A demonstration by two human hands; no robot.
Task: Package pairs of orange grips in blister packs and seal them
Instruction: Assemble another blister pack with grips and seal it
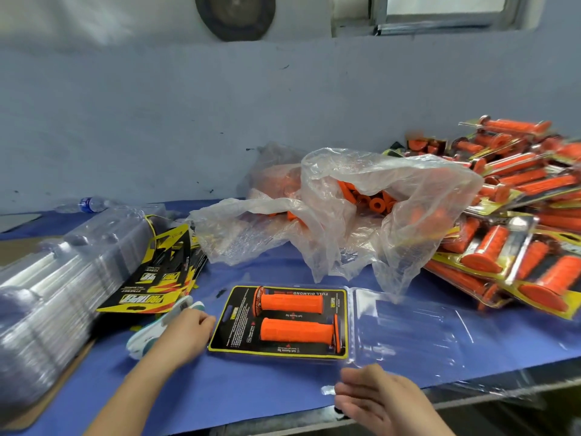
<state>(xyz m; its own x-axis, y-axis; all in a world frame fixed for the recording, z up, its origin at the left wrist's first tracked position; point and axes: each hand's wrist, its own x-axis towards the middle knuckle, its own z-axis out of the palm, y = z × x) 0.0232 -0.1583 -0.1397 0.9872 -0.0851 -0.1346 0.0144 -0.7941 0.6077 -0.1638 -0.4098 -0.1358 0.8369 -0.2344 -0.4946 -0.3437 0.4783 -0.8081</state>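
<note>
The left hand [184, 333] is loosely curled at the left edge of the open blister pack [278, 322], fingertips touching or just beside the printed card; whether it actually grips the edge, hard to call. The right hand [374, 396] hovers open at the near right, fingers spread, holding nothing, just near the clear lid flap [412, 328] lying flat to the right of the card. Inside the pack, 2 orange grips [292, 316] sit side by side, 1 far, 1 near, flanges at opposite ends. So the loading looks done, and the closing step is in hand. The next move likely calls for the right hand to catch that flap's edge and fold it leftward over the grips while the left steadies the tray, then press the rims shut. Further out: a plastic bag of loose grips [361, 199] behind, finished packs [518, 221] heaped far right, empty clear shells [63, 278] and printed cards [157, 278] stacked left.
</note>
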